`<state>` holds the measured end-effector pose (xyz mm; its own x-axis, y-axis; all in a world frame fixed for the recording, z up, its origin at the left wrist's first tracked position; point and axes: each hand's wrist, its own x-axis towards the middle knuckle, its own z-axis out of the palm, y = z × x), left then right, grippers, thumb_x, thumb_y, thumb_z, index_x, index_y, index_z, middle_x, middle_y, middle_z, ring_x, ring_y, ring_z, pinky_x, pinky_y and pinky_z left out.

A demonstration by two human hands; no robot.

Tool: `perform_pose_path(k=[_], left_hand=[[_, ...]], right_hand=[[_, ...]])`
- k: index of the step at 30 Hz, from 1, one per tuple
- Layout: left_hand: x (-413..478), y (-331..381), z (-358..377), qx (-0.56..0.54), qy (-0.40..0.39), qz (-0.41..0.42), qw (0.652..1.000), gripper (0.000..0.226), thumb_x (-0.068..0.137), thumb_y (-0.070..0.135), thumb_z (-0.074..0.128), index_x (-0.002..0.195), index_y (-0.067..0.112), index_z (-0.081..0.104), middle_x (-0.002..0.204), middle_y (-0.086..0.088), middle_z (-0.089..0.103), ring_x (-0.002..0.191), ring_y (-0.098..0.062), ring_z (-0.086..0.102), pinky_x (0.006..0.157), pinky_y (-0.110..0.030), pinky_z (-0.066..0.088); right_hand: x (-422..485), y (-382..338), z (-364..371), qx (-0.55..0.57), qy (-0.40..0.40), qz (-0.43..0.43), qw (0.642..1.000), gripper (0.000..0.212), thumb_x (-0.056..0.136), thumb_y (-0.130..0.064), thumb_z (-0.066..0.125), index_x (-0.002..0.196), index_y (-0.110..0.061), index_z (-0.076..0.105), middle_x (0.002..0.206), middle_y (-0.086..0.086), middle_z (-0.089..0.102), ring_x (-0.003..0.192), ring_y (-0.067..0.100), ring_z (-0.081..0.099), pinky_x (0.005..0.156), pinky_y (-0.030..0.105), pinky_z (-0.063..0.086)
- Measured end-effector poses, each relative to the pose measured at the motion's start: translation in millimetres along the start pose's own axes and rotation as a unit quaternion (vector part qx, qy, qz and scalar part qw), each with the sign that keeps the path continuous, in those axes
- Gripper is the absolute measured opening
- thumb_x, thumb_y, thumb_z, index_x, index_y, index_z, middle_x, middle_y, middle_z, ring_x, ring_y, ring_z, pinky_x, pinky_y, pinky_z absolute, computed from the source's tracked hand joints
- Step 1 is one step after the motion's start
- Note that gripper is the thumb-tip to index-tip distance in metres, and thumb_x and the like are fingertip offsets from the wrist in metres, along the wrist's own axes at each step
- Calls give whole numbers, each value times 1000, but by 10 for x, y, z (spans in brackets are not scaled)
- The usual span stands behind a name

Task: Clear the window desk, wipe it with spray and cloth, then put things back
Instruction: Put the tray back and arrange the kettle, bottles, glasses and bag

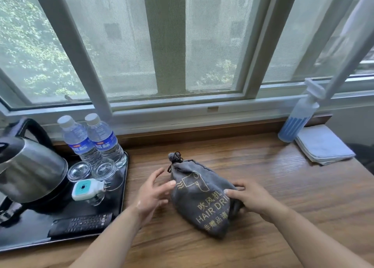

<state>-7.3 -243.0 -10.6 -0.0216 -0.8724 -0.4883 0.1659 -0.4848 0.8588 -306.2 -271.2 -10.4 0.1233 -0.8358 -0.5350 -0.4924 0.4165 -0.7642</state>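
Head camera: grey drawstring fabric hair-dryer bag lies centre of the brown wooden desk. Right hand grips its 3 o'clock side; left hand, fingers spread, is at its 9 o'clock edge.

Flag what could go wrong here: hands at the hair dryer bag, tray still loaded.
1. The right hand grips the hair dryer bag at one side while the left hand is open beside it. Lifted like that, the bag may sag or slip.
2. The glasses and water bottles stand by the tray edge nearest the bag. Swinging the bag left could topple them.
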Motion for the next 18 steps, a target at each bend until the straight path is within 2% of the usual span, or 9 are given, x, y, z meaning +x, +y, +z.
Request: perform_pose_path(k=[1,2,4,6,8,10,13,16,18], left_hand=[[-68,-108,6,39,42,17,998,107,43,46,88,141,37,46,111,-2,73,93,-9,69,82,-35,54],[-161,-208,28,79,73,33,994,115,41,48,89,145,37,41,119,-4,69,100,-8,69,89,-37,57],[-332,-438,147,136,83,62,985,117,51,38,97,148,42,32,119,0,68,105,-8,70,91,-29,60],[-383,-629,344,137,81,86,983,107,62,24,97,145,44,32,118,7,69,107,-9,72,89,-20,58],[-311,-756,501,125,110,103,981,95,68,24,93,144,42,39,123,11,70,108,-8,71,97,-29,58],[-197,-780,568,139,160,113,971,75,81,20,86,144,37,49,122,10,71,109,-9,70,104,-39,55],[-32,-655,556,199,205,116,951,53,85,18,82,132,35,62,105,7,74,96,-12,70,96,-36,57],[157,-487,488,240,218,117,939,47,80,13,86,121,31,73,92,8,76,84,-14,72,89,-38,60],[283,-385,400,260,216,110,935,42,77,11,87,116,24,77,92,5,77,85,-16,73,91,-41,61]], right_hand=[[0,48,-47,-58,30,-16,998,26,92,-31,73,117,-24,71,92,3,78,68,5,66,58,25,52],[10,102,-103,-131,72,-37,988,34,90,-35,73,123,-27,68,94,-4,77,77,4,69,70,26,54],[-15,133,-217,-231,130,-118,957,52,87,-39,73,137,-34,58,121,-14,66,112,4,63,99,24,46],[-91,45,-294,-267,68,-221,935,69,81,-46,72,144,-50,43,149,-22,39,138,-2,39,113,21,29],[-137,-50,-274,-288,-44,-252,923,84,76,-51,74,147,-60,30,158,-31,16,143,-12,20,115,19,21],[-96,-12,-217,-308,-101,-248,913,94,74,-47,80,148,-63,23,160,-32,8,144,-13,15,115,16,19],[-40,98,-118,-278,-93,-257,921,102,73,-38,84,151,-59,22,163,-23,16,145,-13,16,119,15,17],[-69,185,4,-267,-77,-280,919,103,75,-34,84,155,-47,23,160,-20,24,142,-18,14,115,7,15],[-77,243,71,-258,-58,-279,923,102,76,-35,84,155,-49,22,158,-23,27,144,-12,21,118,15,23]])
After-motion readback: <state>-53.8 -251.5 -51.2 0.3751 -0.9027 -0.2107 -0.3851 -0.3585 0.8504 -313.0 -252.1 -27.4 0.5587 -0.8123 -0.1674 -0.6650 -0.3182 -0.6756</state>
